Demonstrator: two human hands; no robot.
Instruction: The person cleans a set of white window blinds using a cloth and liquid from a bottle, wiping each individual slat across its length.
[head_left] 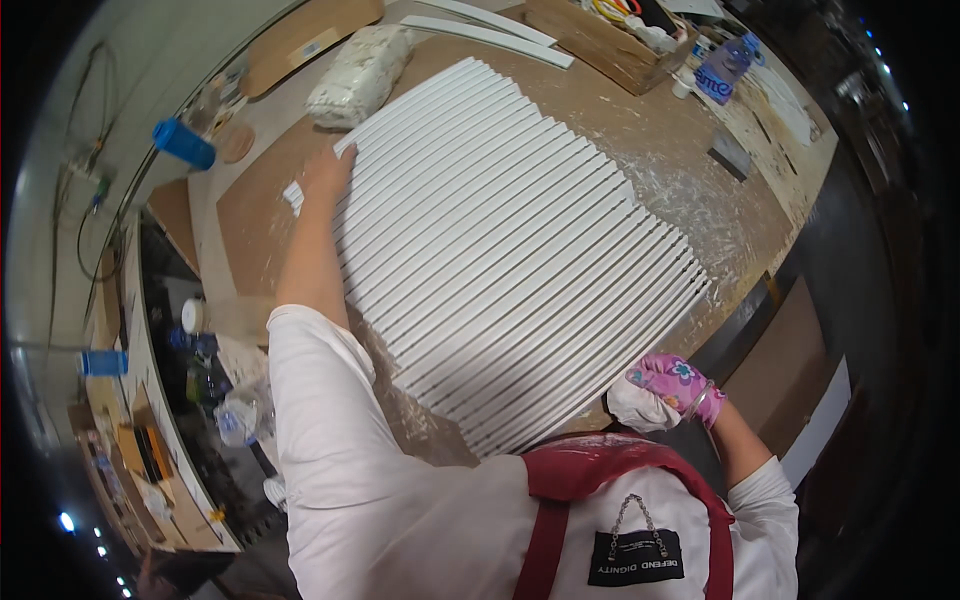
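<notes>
Many long white strips (500, 260) lie side by side on the brown work table, in one wide slanted sheet with stepped ends. My bare left hand (327, 172) is at the upper left of the sheet. Its fingers close on the end of the outermost strip, and the fingertips are partly hidden. Beside that wrist lies a small ridged white piece (293, 197). At the near right corner, my right hand (678, 385), in a pink flowered glove or cover, is closed on a bunched white cloth (642, 403) next to the strip ends.
A wrapped white bundle (361, 78) lies just beyond my left hand. Two loose white strips (490, 40) and a wooden box (610, 45) with tools are at the back. A grey block (730, 157) and a bottle (727, 70) stand right; a blue bottle (184, 144) is left.
</notes>
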